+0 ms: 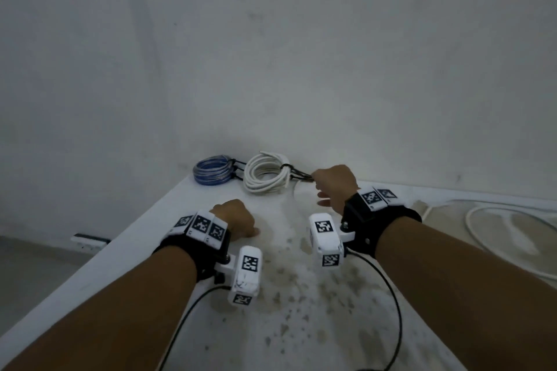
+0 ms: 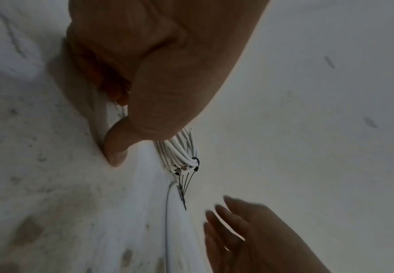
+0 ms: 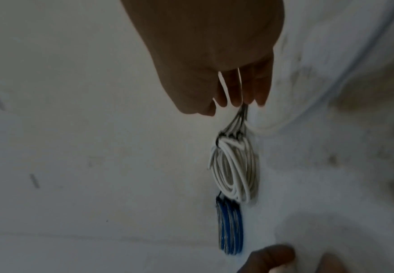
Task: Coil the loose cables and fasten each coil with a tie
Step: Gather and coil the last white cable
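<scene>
While the curled, empty left hand (image 1: pixel 233 218) rests on the stained white table (image 1: pixel 301 310), the right hand (image 1: pixel 333 187), fingers relaxed, reaches the black tie tails (image 1: pixel 300 174) of the white coiled cable (image 1: pixel 265 178).

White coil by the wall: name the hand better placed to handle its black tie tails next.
Right. The right hand has straight fingers reaching the black tie tails on the white coil. The left hand rests curled on the table, farther back.
</scene>
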Motion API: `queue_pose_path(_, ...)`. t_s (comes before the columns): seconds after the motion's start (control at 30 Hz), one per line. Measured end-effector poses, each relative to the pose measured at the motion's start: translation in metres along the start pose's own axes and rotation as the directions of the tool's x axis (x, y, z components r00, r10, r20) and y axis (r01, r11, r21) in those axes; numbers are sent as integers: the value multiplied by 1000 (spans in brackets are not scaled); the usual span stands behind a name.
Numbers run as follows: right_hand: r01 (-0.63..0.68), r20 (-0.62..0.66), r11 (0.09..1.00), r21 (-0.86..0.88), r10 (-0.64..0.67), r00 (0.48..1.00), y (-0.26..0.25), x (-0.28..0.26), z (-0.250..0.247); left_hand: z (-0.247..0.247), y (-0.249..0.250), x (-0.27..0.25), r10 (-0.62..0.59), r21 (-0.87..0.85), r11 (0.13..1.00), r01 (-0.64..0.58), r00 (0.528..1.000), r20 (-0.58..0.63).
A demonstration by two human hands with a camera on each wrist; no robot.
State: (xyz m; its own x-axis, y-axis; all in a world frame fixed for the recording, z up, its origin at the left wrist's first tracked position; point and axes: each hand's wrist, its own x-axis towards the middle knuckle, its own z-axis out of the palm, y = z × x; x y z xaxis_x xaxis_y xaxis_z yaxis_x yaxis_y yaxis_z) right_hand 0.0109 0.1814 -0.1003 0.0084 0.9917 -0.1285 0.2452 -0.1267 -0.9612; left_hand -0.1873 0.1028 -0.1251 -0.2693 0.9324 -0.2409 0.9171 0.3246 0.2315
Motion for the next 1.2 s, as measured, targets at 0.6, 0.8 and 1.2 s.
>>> queue_pose_path(0.6, -172, -145, 394, -903, 98, 985, 124, -86, -340, 49, 212, -60, 523, 155, 828, -539, 842, 135)
queue_pose_path(0.8, -140, -129, 397, -907, 54, 990, 131, -76, -341, 63, 225, -49, 548, 210, 807, -552, 833, 84)
queue_pose_path(1.2, -227, -268, 524, -821, -4, 963, 132, -89, -361, 8, 288, -104, 710, -20, 645, -764, 609, -353)
